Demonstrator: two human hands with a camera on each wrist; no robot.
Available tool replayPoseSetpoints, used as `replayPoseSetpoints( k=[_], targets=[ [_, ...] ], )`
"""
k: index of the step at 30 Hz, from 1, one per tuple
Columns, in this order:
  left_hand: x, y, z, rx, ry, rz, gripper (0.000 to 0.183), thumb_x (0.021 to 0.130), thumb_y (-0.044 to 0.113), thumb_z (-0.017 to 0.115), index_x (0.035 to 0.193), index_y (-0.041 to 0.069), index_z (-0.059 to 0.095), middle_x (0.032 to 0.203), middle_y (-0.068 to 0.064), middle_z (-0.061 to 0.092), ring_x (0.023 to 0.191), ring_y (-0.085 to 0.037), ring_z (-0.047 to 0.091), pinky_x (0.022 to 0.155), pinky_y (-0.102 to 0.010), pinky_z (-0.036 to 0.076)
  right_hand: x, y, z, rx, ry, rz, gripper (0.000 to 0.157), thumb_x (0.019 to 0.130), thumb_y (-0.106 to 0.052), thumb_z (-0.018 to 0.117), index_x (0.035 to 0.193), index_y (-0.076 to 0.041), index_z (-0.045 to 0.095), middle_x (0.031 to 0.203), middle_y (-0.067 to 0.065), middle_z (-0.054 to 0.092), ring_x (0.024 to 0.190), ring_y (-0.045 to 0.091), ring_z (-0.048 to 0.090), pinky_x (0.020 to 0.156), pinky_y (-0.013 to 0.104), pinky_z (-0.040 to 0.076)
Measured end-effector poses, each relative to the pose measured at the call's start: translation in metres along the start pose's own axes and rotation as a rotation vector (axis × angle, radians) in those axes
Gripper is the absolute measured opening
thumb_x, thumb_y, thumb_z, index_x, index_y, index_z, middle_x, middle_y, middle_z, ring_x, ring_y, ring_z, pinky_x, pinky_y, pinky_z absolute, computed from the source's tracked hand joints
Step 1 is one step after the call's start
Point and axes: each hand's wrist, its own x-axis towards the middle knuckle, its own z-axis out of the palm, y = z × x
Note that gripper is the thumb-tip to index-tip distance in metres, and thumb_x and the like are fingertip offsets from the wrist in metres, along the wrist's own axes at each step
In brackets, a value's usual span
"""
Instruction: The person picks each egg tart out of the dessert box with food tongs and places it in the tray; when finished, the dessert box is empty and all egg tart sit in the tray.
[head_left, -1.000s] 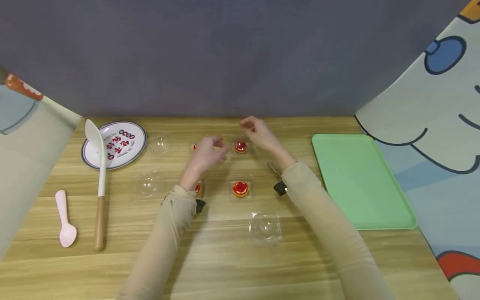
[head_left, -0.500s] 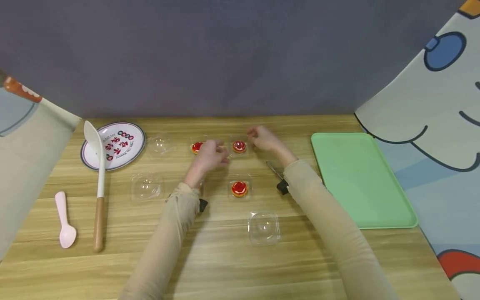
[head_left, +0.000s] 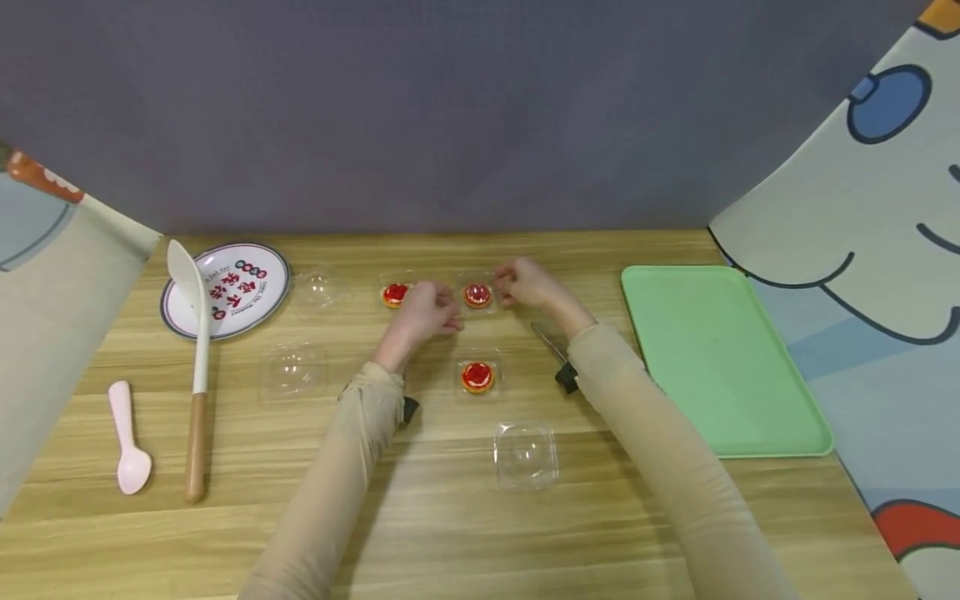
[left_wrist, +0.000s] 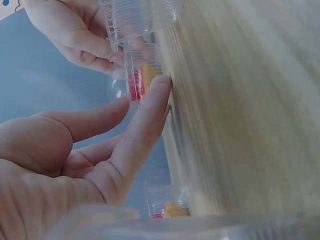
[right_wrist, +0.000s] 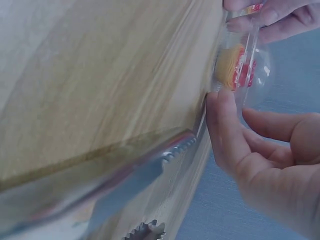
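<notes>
Between my hands at the back of the table is a clear plastic tart box [right_wrist: 265, 70], its domed lid over a red-topped tart [head_left: 477, 295]. My left hand [head_left: 424, 312] holds the box's left side, thumb at the lid rim and a fingertip low on the base in the left wrist view. On the right side, my right hand [head_left: 528, 283] pinches the edge between thumb and fingers. Left of the box, another tart [head_left: 393, 294] sits in a clear tray, partly behind the left hand. A third tart [head_left: 477, 377] lies nearer me in its own clear tray.
Domed clear lids [head_left: 527, 454] lie on the table, one in front and others at left. A metal utensil with a toothed end [right_wrist: 180, 142] is beside the right wrist. Left are a plate [head_left: 258, 304], a ladle [head_left: 201, 367] and a pink spoon [head_left: 135, 467]; right, a green tray [head_left: 720, 358].
My right hand has come down from behind the box to its right edge. The left hand has shifted slightly right, uncovering more of the tart at back left.
</notes>
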Motion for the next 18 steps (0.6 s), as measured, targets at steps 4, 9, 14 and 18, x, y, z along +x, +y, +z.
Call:
replayPoseSetpoints(
  k=[4,9,14,18],
  targets=[
    [0.0020,0.0002,0.0016,0.039,0.014,0.010,0.042,0.105,-0.009,0.056,0.144,-0.021,0.048,0.129,-0.038,0.065,0.107,-0.047,0.073,0.089,-0.037,0.067,-0.0017,0.0015,-0.0009,0.026,0.007,0.009,0.041,0.107,0.011,0.047,0.146,0.023,0.045,0.130,0.038,0.059,0.091,0.023,0.065,0.084,0.024,0.065],
    [0.0022,0.0000,0.0016,0.083,0.043,0.015,0.040,0.104,-0.009,0.059,0.142,-0.019,0.052,0.125,-0.035,0.069,0.108,-0.043,0.073,0.089,-0.035,0.067,-0.0015,0.0026,0.0001,0.052,0.016,0.012,0.041,0.106,0.012,0.047,0.145,0.025,0.044,0.127,0.038,0.059,0.089,0.021,0.065,0.084,0.023,0.065],
    [0.0009,0.0000,0.0015,0.063,0.076,0.004,0.038,0.103,-0.008,0.061,0.140,-0.018,0.055,0.120,-0.033,0.070,0.106,-0.041,0.075,0.089,-0.035,0.067,-0.0011,0.0030,0.0021,0.072,0.011,0.001,0.040,0.106,0.013,0.048,0.144,0.026,0.044,0.125,0.038,0.060,0.081,0.015,0.063,0.075,0.017,0.063],
    [0.0001,0.0014,0.0013,0.074,0.082,0.006,0.034,0.103,-0.009,0.060,0.135,-0.019,0.057,0.117,-0.034,0.071,0.105,-0.041,0.075,0.088,-0.036,0.067,-0.0011,0.0021,0.0042,0.092,0.009,-0.004,0.036,0.106,0.014,0.047,0.139,0.028,0.047,0.119,0.035,0.061,0.078,0.014,0.062,0.072,0.016,0.061]
  ],
)
